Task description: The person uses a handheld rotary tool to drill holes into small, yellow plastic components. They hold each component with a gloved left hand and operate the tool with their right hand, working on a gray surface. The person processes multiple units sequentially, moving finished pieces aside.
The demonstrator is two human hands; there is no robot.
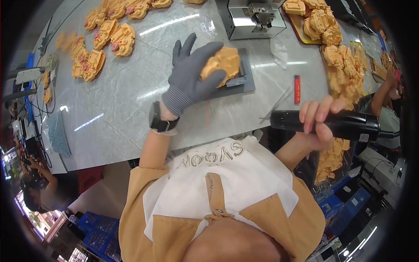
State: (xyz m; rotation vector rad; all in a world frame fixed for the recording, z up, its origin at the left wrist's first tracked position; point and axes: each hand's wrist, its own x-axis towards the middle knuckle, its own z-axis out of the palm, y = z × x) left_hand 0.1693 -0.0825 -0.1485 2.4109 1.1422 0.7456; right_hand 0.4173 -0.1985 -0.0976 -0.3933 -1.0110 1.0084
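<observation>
Overflowing orange tray (pixel 293 20) holds tan moulded parts (pixel 321 22).

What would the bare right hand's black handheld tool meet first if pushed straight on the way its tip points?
Probably the thin metal rods lying on the grey marble table just beyond the black handheld tool in the right hand; depth is unclear.

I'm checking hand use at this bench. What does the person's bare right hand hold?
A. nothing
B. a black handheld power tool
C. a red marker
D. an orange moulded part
B: the right hand wraps its fingers round a black handheld power tool, while the gloved left hand grips the orange moulded part.
</observation>
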